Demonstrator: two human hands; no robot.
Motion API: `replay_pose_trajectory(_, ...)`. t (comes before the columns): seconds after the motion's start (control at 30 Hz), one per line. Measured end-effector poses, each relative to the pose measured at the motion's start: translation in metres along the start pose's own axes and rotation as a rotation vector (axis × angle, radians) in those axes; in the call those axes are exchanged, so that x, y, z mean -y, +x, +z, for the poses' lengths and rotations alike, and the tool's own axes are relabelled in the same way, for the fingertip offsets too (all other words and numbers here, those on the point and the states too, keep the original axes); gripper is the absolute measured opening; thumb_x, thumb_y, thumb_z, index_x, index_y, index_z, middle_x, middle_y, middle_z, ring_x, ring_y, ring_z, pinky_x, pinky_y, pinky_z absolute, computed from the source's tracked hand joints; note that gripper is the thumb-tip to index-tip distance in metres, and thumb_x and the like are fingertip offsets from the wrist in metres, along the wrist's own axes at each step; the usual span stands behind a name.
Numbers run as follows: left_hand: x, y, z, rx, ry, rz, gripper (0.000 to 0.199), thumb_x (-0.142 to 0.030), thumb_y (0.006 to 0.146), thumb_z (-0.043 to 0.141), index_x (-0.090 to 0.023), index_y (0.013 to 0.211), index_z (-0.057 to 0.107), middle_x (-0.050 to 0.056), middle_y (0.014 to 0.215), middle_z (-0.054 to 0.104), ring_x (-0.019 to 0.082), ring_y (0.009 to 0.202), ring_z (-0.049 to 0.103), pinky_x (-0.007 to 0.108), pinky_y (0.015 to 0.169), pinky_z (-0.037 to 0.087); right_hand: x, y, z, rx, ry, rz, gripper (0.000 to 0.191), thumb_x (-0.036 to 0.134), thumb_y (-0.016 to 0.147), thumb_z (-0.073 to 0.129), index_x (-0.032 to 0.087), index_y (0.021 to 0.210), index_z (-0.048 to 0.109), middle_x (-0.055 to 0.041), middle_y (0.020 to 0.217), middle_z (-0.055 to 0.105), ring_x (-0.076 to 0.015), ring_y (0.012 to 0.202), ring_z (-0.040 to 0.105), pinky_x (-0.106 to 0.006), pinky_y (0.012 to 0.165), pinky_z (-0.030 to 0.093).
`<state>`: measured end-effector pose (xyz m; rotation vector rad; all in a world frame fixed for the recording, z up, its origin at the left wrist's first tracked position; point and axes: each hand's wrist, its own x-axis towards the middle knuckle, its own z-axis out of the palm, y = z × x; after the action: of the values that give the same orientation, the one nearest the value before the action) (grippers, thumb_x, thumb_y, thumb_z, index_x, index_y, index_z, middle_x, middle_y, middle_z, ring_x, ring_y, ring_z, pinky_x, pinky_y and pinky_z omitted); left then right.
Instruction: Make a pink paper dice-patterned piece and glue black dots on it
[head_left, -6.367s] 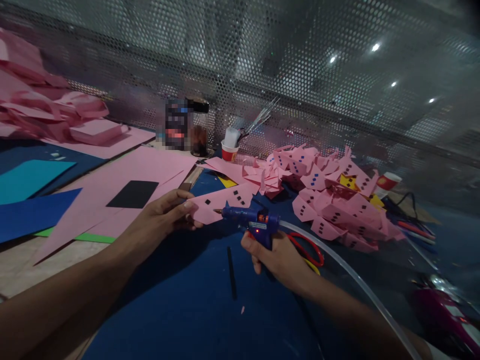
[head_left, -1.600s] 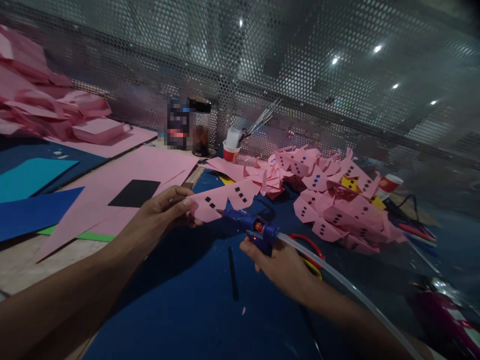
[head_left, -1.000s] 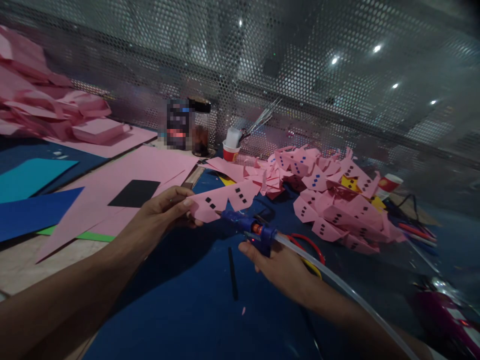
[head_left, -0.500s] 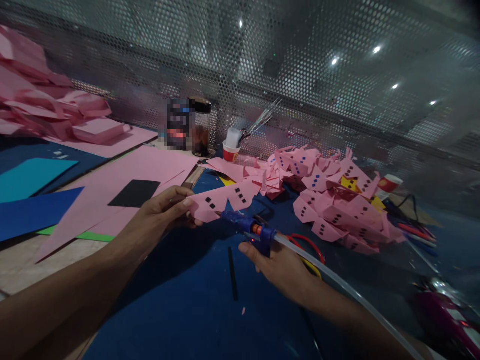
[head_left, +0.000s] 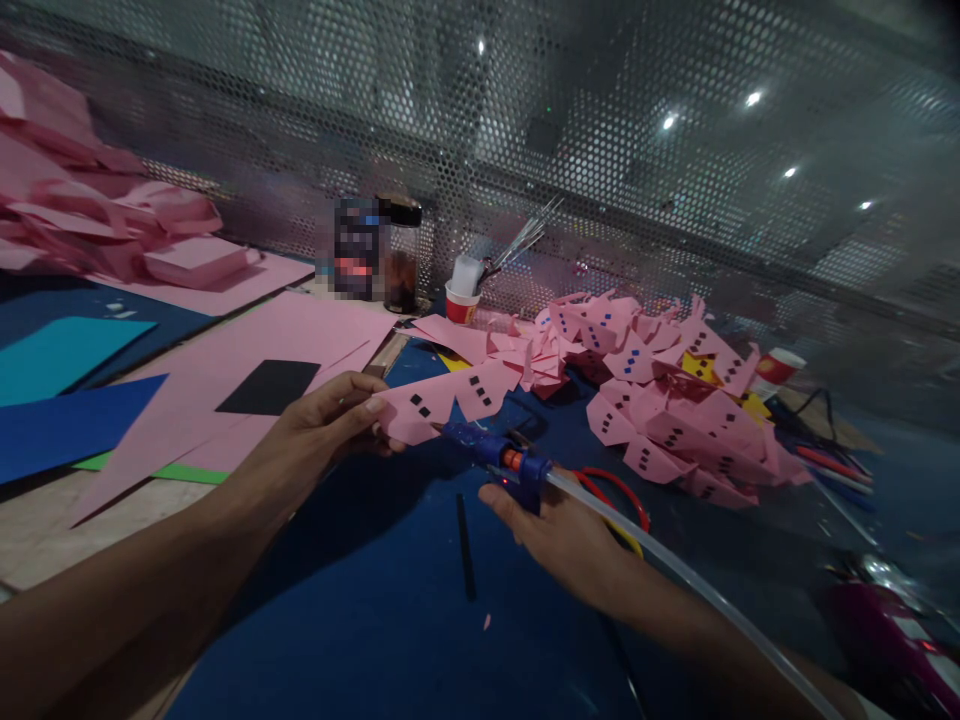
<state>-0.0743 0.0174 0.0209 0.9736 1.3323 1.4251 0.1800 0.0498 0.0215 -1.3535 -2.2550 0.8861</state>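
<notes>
My left hand [head_left: 334, 418] pinches the left end of a pink paper cutout [head_left: 405, 405], which is notched in the middle and carries small black squares. My right hand [head_left: 555, 530] is closed around a blue glue gun [head_left: 517, 470] with a small red light on its side. The gun's nozzle points left and sits at the lower edge of the cutout. A long clear glue stick [head_left: 675, 565] runs out of the gun's back, over my right forearm. Below the gun, a thin black strip [head_left: 466, 548] lies on the blue surface [head_left: 375, 610].
Folded pink papers [head_left: 675, 400] are heaped at the right. Pink sheets [head_left: 300, 330], a black piece [head_left: 268, 387] and blue sheets [head_left: 82, 420] lie at the left. A red-white cup [head_left: 462, 303] and a dark-lidded jar [head_left: 403, 260] stand by the perforated screen [head_left: 450, 130].
</notes>
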Motion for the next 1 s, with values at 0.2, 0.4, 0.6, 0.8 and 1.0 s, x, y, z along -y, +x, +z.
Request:
replay_pose_trajectory(0.2, -0.0006, -0.0002, 0.0002, -0.009, -0.006, -0.011, 0.021, -0.036, 0.078, 0.074, -0.023, 0.088, 0.061, -0.001, 0.078, 0.068, 0.015, 0.065, 0.066, 0.027, 0.066, 0.056, -0.0012, 0.0002, 0.0014, -0.027, -0.001, -0.022, 0.039, 0.061, 0.089, 0.055, 0.023, 0.088, 0.063, 0.0017, 0.062, 0.063, -0.0155, 0.059, 0.062, -0.026, 0.057, 0.046)
replay_pose_trajectory(0.4, -0.0001, 0.0004, -0.0007, -0.005, -0.001, -0.016, 0.022, -0.037, 0.079, 0.074, -0.023, 0.089, 0.06, -0.002, 0.08, 0.068, 0.015, 0.067, 0.067, 0.026, 0.068, 0.056, -0.0005, -0.0005, -0.0003, -0.057, -0.058, -0.079, 0.037, 0.059, 0.091, 0.054, 0.024, 0.089, 0.063, 0.0003, 0.069, 0.067, -0.0161, 0.063, 0.064, -0.026, 0.06, 0.046)
replay_pose_trajectory(0.6, 0.0009, 0.0003, -0.0014, 0.014, 0.004, -0.014, 0.023, -0.037, 0.079, 0.073, -0.022, 0.091, 0.061, -0.001, 0.079, 0.067, 0.015, 0.067, 0.066, 0.026, 0.067, 0.057, -0.0028, -0.0001, 0.0032, -0.096, -0.041, -0.103, 0.035, 0.057, 0.09, 0.055, 0.024, 0.092, 0.065, 0.0001, 0.072, 0.068, -0.0163, 0.064, 0.064, -0.027, 0.062, 0.047)
replay_pose_trajectory(0.8, -0.0005, 0.0003, 0.0006, -0.024, -0.001, -0.013, 0.021, -0.034, 0.079, 0.073, -0.021, 0.089, 0.06, -0.002, 0.078, 0.067, 0.014, 0.064, 0.066, 0.024, 0.065, 0.056, -0.0086, 0.0017, 0.0078, -0.118, -0.064, -0.158, 0.032, 0.054, 0.091, 0.056, 0.025, 0.099, 0.066, -0.0019, 0.08, 0.07, -0.0182, 0.071, 0.067, -0.027, 0.063, 0.049)
replay_pose_trajectory(1.0, -0.0002, 0.0008, 0.0004, -0.009, -0.012, -0.009, 0.023, -0.035, 0.079, 0.073, -0.021, 0.091, 0.059, -0.002, 0.078, 0.068, 0.013, 0.064, 0.067, 0.024, 0.066, 0.057, -0.0066, 0.001, 0.0056, -0.102, -0.064, -0.129, 0.035, 0.057, 0.091, 0.053, 0.024, 0.096, 0.066, -0.0027, 0.079, 0.07, -0.0184, 0.071, 0.066, -0.027, 0.064, 0.049)
